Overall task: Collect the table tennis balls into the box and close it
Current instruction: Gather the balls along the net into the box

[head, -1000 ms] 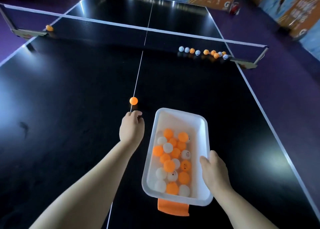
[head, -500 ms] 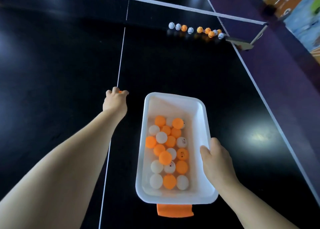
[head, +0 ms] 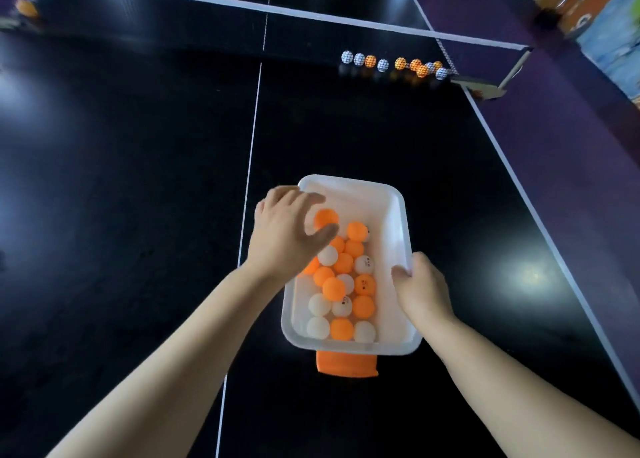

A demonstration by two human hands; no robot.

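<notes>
box: white open tray (head: 399, 222) on the black table (head: 138, 215), just right of the white centre line (head: 252, 139).
axis: the box's long side runs away from the person, about parallel to the centre line; open side up.
contents: orange and white balls (head: 343, 284) piled in the box, mostly in its left and near part.
writing: small dark print on a few balls, too small to read. Orange banner (head: 571, 7) far right of the box, lettering blurred.
left hand (head: 289, 230): over the box's far-left corner, fingers spread. Orange ball (head: 326, 218) between thumb and forefinger; can't tell if pinched or loose.
right hand (head: 420, 286): clamped on the box's right rim, thumb inside.
under box: orange piece (head: 347, 364) sticks out past its near end.
beyond box: row of balls (head: 382, 64) at the net (head: 173, 10).
</notes>
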